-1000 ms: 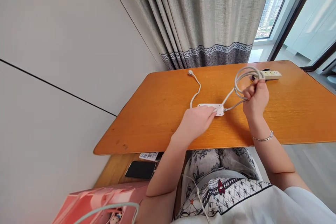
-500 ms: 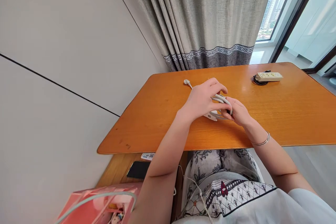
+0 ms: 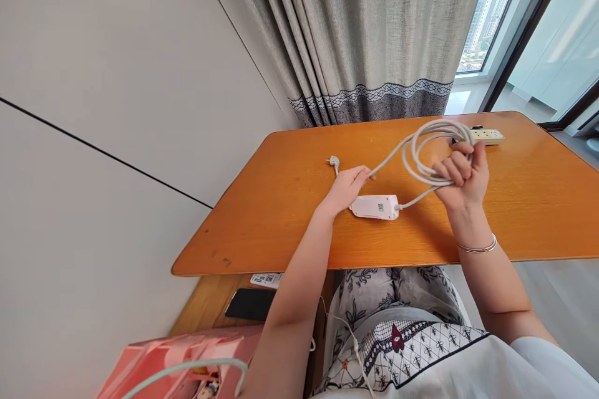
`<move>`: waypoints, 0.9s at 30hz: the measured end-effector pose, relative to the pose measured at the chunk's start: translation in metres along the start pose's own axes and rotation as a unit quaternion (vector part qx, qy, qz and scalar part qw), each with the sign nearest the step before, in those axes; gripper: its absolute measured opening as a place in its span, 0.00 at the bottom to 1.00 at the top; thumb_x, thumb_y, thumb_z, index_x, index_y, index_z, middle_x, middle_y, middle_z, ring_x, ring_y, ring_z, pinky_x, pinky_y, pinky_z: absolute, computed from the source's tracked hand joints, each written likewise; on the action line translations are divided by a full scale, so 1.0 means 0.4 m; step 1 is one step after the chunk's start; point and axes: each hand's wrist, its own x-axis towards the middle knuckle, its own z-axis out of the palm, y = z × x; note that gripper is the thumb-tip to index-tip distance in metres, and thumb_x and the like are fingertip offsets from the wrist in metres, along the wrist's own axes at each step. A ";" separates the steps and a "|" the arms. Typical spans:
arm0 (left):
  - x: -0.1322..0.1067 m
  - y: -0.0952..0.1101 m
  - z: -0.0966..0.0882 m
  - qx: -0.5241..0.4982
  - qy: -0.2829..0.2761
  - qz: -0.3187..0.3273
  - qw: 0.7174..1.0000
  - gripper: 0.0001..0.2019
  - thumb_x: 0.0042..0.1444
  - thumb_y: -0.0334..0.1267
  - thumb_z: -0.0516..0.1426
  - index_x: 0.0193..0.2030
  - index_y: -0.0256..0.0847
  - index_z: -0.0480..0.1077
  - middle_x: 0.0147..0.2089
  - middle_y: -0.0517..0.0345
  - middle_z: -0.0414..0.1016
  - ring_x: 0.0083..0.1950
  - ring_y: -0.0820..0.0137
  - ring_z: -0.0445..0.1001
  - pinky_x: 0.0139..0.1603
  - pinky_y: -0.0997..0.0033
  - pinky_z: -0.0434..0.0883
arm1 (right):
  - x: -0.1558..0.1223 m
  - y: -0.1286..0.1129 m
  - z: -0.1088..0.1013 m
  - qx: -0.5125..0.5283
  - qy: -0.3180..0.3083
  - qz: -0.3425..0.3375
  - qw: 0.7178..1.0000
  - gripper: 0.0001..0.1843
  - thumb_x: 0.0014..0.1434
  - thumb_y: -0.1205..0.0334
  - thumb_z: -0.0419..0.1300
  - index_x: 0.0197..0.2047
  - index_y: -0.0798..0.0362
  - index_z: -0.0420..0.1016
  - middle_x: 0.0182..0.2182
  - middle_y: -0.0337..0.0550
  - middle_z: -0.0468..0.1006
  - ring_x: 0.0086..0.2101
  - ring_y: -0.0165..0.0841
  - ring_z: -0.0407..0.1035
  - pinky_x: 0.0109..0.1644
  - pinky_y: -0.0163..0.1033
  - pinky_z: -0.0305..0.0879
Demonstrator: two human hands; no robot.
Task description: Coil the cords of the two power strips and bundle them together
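Observation:
Loops of a white power cord (image 3: 416, 153) hang from my right hand (image 3: 463, 177), whose fingers are wrapped round the coil above the table. My left hand (image 3: 349, 185) is low over the tabletop, closed on the cord's stretch leading to the plug (image 3: 334, 161). That plug lies just beyond the left fingers, prongs pointing left. Between my hands, a white power strip (image 3: 374, 206) rests on the table with a label facing up. The cord leaves its right end and rises to the coil.
A second, cream power strip (image 3: 489, 136) with a black cord sits at the back right of the wooden table (image 3: 262, 212). Below the left edge are a black phone (image 3: 250, 303) and a pink bag (image 3: 150, 365). A grey curtain (image 3: 374, 25) hangs behind.
My right hand has moved up and right, carrying the coil away from my left hand. My left hand has dropped lower and left along the cord. The white power strip is now uncovered.

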 end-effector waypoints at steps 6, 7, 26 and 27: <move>-0.072 0.069 0.016 0.259 -0.012 0.063 0.964 0.19 0.68 0.44 0.47 0.33 0.41 0.74 0.31 0.54 0.75 0.31 0.67 0.68 0.31 0.71 0.52 | 0.026 0.009 -0.026 -0.096 0.141 -0.125 0.977 0.23 0.63 0.37 0.59 0.29 0.46 0.63 0.13 0.26 0.48 0.14 0.25 0.41 0.21 0.35 0.51; -0.084 0.094 0.021 0.282 -0.022 0.096 0.954 0.18 0.68 0.43 0.47 0.32 0.41 0.74 0.30 0.54 0.75 0.30 0.67 0.68 0.30 0.70 0.51 | 0.022 0.020 -0.019 -0.114 0.141 -0.132 0.974 0.23 0.62 0.37 0.59 0.30 0.46 0.64 0.14 0.26 0.50 0.14 0.25 0.44 0.21 0.34 0.51; 0.017 0.124 -0.038 -0.147 -0.083 0.028 0.985 0.24 0.48 0.61 0.65 0.32 0.39 0.70 0.26 0.63 0.65 0.25 0.76 0.59 0.27 0.74 0.58 | -0.038 0.065 0.035 -0.111 -0.331 0.303 0.887 0.25 0.56 0.38 0.64 0.38 0.53 0.70 0.12 0.23 0.54 0.13 0.22 0.40 0.19 0.32 0.38; 0.019 0.101 -0.037 -0.187 -0.079 0.005 0.979 0.25 0.48 0.62 0.65 0.33 0.39 0.69 0.25 0.64 0.63 0.24 0.77 0.57 0.25 0.75 0.55 | -0.036 0.060 0.036 -0.096 -0.316 0.300 0.895 0.23 0.55 0.39 0.64 0.37 0.52 0.70 0.12 0.23 0.53 0.13 0.22 0.39 0.20 0.33 0.38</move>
